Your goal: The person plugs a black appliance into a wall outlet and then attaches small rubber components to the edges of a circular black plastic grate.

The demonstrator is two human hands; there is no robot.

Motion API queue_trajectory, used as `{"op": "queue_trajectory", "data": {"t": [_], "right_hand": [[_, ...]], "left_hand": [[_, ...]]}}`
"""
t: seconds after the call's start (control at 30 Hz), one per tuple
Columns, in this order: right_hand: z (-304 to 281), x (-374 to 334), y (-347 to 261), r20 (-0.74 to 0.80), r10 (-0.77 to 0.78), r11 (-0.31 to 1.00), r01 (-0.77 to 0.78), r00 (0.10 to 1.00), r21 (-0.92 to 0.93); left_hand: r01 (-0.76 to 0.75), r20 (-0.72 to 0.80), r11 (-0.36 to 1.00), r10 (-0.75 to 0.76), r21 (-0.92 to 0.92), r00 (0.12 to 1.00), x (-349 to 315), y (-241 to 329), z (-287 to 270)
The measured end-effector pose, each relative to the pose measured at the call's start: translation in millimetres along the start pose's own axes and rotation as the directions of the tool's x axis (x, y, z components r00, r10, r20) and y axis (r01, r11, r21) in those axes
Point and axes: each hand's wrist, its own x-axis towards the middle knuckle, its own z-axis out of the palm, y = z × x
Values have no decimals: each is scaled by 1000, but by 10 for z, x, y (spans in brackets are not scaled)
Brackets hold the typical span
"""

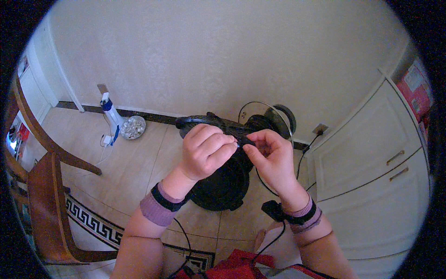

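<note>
Close together in the middle, my left hand (209, 151) is closed in a fist-like pinch and my right hand (272, 156) pinches with thumb and forefinger. Both sets of fingertips meet at a small dark thing whose kind I cannot make out; it blends into the black shapes behind it. Beneath the hands sits a round black appliance (222, 188), like an electric pan, on the tiled floor. A dark raised part (190, 122) shows behind my left hand. A clear glass lid (246, 108) with a metal rim stands behind my right hand, by a black round part (284, 118).
A wooden chair (46, 200) takes up the left side. Near the wall are a blue-and-white upright item (111, 116) and a silvery bowl (134, 127) with pale contents. At right, a white cabinet (367, 162) adjoins a wall socket with a black plug (319, 132) and cord.
</note>
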Motion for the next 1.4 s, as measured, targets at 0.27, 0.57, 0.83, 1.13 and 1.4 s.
{"op": "queue_trajectory", "data": {"t": [0.27,0.57,0.83,1.13,1.4], "right_hand": [[28,11,16,-30,-126,990,124,992,-62],[30,104,297,75,42,978,-56,996,201],[-64,158,363,247,584,468,-570,773,676],[-6,218,535,489,205,-77,-484,848,872],[-16,261,349,173,151,137,-194,973,971]], "left_hand": [[67,45,996,-70,55,997,21,-42,-4],[93,93,992,-101,83,991,-4,-44,35],[48,90,983,-64,177,994,-82,-111,-41],[-68,36,997,67,43,997,-99,1,-34],[-56,93,997,51,53,994,-60,-70,-12]]}}
